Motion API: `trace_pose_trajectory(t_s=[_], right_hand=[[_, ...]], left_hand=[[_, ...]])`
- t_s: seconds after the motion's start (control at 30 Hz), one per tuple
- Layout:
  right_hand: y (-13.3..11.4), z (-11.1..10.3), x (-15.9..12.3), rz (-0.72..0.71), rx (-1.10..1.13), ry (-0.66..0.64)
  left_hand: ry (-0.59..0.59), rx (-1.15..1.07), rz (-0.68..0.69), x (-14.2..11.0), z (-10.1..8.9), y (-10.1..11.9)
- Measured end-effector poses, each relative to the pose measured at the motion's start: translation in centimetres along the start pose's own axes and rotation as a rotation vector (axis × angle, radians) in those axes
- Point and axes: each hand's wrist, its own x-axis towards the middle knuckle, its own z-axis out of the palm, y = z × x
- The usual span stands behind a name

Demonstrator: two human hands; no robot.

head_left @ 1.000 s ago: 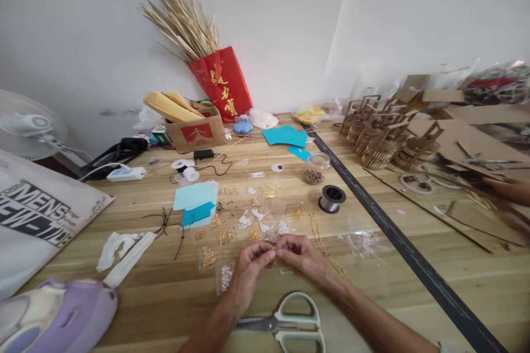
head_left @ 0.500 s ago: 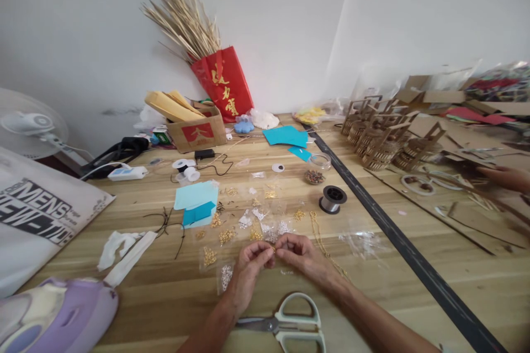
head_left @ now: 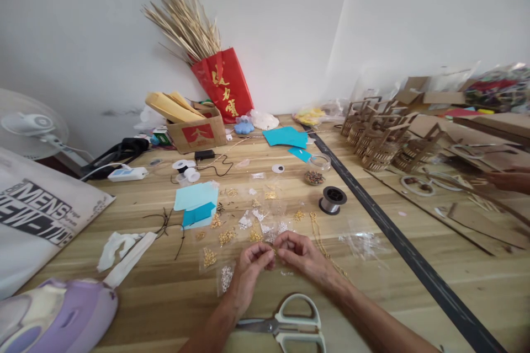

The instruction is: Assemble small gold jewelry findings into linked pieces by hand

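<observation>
Shows a small gold-coloured piece (head_left: 274,250) at the left fingertips, above the table (head_left: 157,309), in the narrow space between both hands. Too small for a clear reading of its direction or long axis.

Reaches forward and slightly right with the left hand (head_left: 249,267), thumb and forefinger pinched on the piece, remaining fingers curled. Brings in the right hand (head_left: 304,256) from the lower right, palm side turned inward, fingers bent, thumb and forefinger narrowly spaced and directed left. Cannot tell from this view about any contact between right fingertips and piece.

Includes, just right of the right hand, a gold chain (head_left: 318,237), long axis slanting from upper left to lower right, loop at the far end. Includes, nearer the viewer, scissors (head_left: 290,322) lying roughly crosswise, blades to the left, pale handles to the right.

Displays beyond the hands scattered gold and silvery bits (head_left: 256,226); to the left, a bag of gold bits (head_left: 210,257) and, near the left wrist, a bag of silvery bits (head_left: 226,277). Places farther right a spool of wire (head_left: 332,199) and, behind it, a dish of brown beads (head_left: 314,177). Marks at the right edge another person's hand (head_left: 510,180), near cardboard pieces (head_left: 488,223).
</observation>
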Motion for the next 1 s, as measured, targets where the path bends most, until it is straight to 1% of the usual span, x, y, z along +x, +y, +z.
trace_pose_trajectory(t_s=[0.17,0.37,0.53,0.67,0.87,1.0], right_hand=[[0.0,0.0,0.1,-0.018,-0.017,0.004],[-0.8,0.3,0.0,-0.031,-0.052,0.005],[-1.2,0.4,-0.2,-0.051,-0.114,0.020],[-1.4,0.5,-0.2,-0.057,-0.135,0.032],[-1.9,0.7,-0.2,-0.072,-0.099,0.006],[-1.9,0.8,-0.3,-0.089,-0.097,0.013]], left_hand=[[-0.009,0.057,0.018,-0.1,0.0,0.0],[-0.006,0.087,0.028,-0.1,0.1,0.0],[0.000,0.179,0.027,-0.4,0.6,0.7],[0.006,0.206,0.008,-0.5,0.8,1.1],[-0.013,0.200,-0.007,-0.3,0.8,0.6],[-0.021,0.191,-0.012,-0.2,0.8,0.4]])
